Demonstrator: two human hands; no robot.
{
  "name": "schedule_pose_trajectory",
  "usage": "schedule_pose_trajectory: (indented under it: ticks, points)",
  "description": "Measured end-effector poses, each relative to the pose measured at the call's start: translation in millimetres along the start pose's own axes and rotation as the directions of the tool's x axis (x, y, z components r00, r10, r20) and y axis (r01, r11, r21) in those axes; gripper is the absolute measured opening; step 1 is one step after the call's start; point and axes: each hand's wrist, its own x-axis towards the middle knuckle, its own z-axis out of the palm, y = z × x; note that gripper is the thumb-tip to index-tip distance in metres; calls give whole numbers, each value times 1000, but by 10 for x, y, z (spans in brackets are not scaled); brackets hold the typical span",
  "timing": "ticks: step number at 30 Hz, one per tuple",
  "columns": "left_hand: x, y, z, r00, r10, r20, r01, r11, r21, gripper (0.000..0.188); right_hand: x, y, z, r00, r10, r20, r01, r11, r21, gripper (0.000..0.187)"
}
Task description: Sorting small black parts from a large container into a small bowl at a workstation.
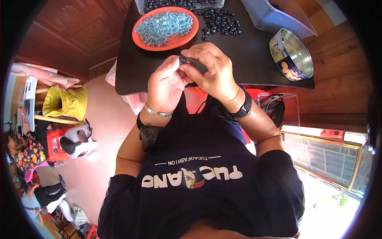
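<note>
Over the table's near edge my two hands meet around a small round black plastic part (182, 60). My left hand (164, 85) pinches it between thumb and fingers. My right hand (213, 69) has its thumb and index finger closed against the same spot; anything else between them is too small to make out. Just beyond the hands sits an orange-red oval plate (166, 48) heaped with tiny clear bluish pieces (165, 27). To the right of the plate, similar black parts (219, 23) lie in a loose pile on the dark table (246, 63).
A clear bin (140, 6) of black parts stands at the far edge. Far right are a grey plastic tub (264, 20) and an open round tin (292, 55). A clear box with cables (278, 109) is below the table's right side. People (36, 199) are at the far left.
</note>
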Motion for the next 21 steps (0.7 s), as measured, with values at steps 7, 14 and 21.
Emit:
schedule_pose_trajectory:
  ticks: [7, 14, 21]
  points:
    - [8, -16, 45, 999, 30, 35, -30, 999, 10, 20, 7, -41, 17, 999, 3, -37, -5, 998, -58, 27]
    - [18, -41, -41, 995, 39, 95, -40, 999, 11, 23, 7, -24, 2, 999, -36, -8, 35, 991, -130, 27]
    - [19, -61, -50, 994, 77, 79, -80, 996, 34, 28, 1, -1, 65, 988, -154, -30, 144, 964, -222, 31]
